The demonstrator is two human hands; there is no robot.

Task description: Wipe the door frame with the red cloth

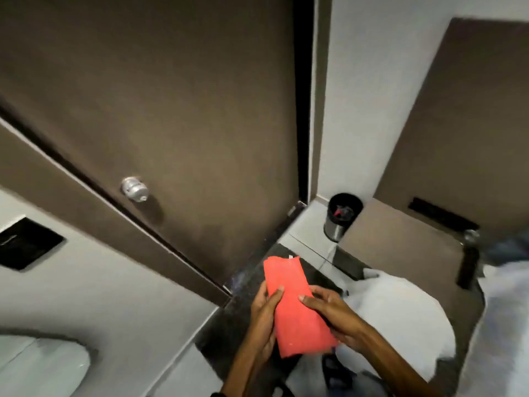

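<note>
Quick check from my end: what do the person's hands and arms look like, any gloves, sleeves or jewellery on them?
Both are bare. The left hand and right hand wear no gloves, and no rings or watch show. Both forearms are uncovered down to the bottom edge of the picture, so no sleeve can be seen. A dark bit at the left forearm's lower edge is too cut off to identify.

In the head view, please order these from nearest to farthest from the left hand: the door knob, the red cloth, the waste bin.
1. Red cloth: held in the left hand, and in the right hand too.
2. Door knob: up and to the left, on the brown door.
3. Waste bin: up and to the right, on the floor by the wall.
</note>
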